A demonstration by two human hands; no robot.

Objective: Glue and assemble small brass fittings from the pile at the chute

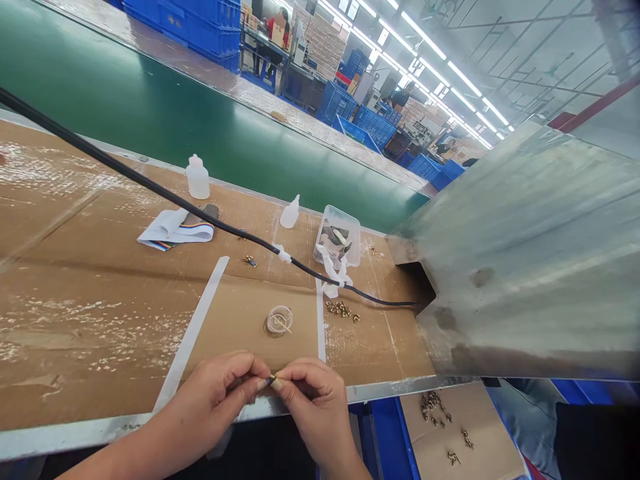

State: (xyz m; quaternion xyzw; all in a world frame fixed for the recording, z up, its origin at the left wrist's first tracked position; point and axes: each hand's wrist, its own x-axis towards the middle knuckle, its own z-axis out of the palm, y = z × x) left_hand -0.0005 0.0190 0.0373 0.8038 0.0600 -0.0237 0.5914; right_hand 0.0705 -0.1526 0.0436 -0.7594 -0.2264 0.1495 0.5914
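At the table's front edge, my left hand (220, 393) and my right hand (316, 400) meet fingertip to fingertip. Both are closed in a pinch on one small brass-and-dark metal part (271, 379), mostly covered by the fingers, so its exact kind is hard to tell. Just beyond the hands stands a small round clear cup (279, 321) with thin pale sticks or strips in it. To its right lies a loose pile of small brass-coloured fittings (340, 309). A few more small metal parts (249, 261) lie farther back on the cardboard.
A black cable (165, 193) crosses above the table. Behind it are two white squeeze bottles (198, 179), folded cloth (175, 230) and a clear plastic box (357, 233). A green conveyor belt (240, 147) runs beyond; a metal housing (520, 267) rises right. More fittings lie on lower-right cardboard (425, 460).
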